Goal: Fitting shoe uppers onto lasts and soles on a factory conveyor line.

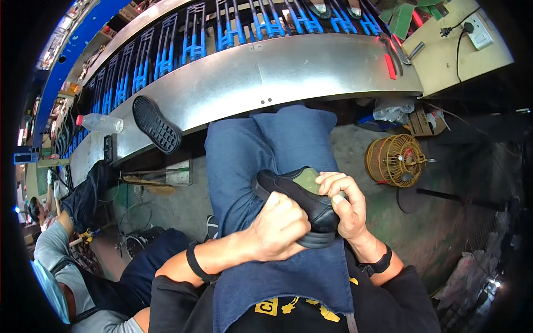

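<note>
Left grip and right grip both grasp the shoe; the capped bottle on the surface has unclear contents.

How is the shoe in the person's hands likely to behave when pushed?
The shoe probably resists bending along its thick sole. Its leather-like upper likely yields somewhat when pressed, and that glossy surface could feel slightly slippery.

From the left one of two head-worn fisheye cameras, we look steeply down over the wearer's lap, with the hands close below us, near the middle of our view. We also face forward, across the metal counter, which lies farther off and bows along the upper part, while darkness rounds off our corners.
</note>
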A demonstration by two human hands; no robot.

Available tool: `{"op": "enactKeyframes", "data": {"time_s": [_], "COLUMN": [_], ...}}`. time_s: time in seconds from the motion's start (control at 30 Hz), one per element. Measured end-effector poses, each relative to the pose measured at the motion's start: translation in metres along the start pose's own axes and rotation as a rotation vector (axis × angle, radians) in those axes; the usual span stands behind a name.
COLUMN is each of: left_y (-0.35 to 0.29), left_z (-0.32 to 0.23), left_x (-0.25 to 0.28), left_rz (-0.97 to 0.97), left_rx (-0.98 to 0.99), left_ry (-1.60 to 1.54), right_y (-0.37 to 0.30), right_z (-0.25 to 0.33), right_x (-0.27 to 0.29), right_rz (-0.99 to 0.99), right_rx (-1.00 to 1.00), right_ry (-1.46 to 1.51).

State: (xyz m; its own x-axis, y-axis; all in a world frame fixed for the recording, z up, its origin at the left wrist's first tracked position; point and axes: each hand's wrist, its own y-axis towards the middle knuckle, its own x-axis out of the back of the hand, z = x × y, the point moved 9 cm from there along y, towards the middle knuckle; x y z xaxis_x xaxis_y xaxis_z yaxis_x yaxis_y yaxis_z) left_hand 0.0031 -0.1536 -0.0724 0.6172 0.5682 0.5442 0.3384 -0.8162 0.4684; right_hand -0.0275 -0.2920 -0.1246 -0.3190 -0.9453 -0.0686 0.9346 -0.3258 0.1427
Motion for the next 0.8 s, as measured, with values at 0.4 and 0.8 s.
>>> {"op": "enactKeyframes", "data": {"time_s": [0.4, 0.8], "left_y": [0.034, -0.074], "left_z": [0.0, 0.055], "left_x": [0.018, -0.018], "left_rz": [0.265, 0.436], "left_rx": [0.081, 0.845], "left_ry": [0.015, -0.132], "right_y": [-0.005, -0.009], "right_z": [0.024, 0.004], "right_x": [-0.004, 0.019], "right_rz": [0.092, 0.079], "right_rx": [0.165, -0.054], "right_ry": [0.049, 0.139]}}
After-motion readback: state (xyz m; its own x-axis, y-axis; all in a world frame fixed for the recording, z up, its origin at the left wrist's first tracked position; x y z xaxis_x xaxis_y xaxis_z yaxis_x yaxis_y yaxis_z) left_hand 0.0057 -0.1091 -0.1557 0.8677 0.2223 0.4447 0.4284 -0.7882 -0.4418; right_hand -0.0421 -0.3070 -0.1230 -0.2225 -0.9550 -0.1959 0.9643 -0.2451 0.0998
